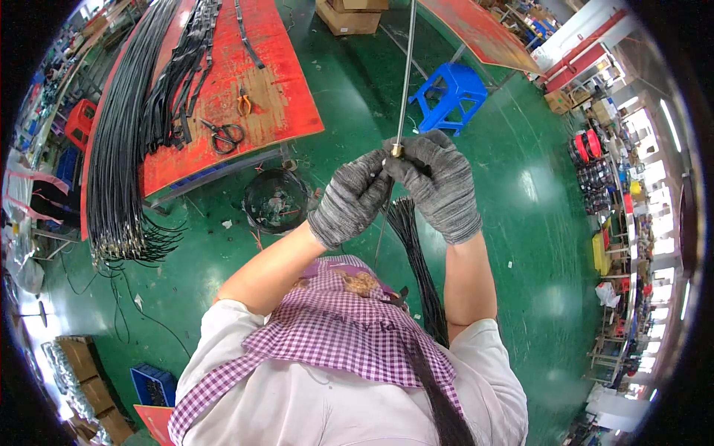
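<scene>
Both my hands wear grey knit gloves and meet in front of my chest. My right hand (440, 182) pinches a small brass fitting (397, 151) at the lower end of a long thin silver rod or tube (405, 82), which stands nearly upright and runs out of the top of the view. Just below and to the left, my left hand (351, 199) is closed around a thin black cable (382, 227) that hangs down from the fingers. The gloves partly hide where cable and fitting meet, so I cannot tell whether they are joined.
A red table (271, 111) at left bears long black cables (123, 134), scissors (223, 137) and orange-handled pliers (244, 102). Beneath its near edge stands a round black bin (277, 201). Another cable bundle (416, 260) hangs beside my apron. A blue stool (451, 97) stands ahead right.
</scene>
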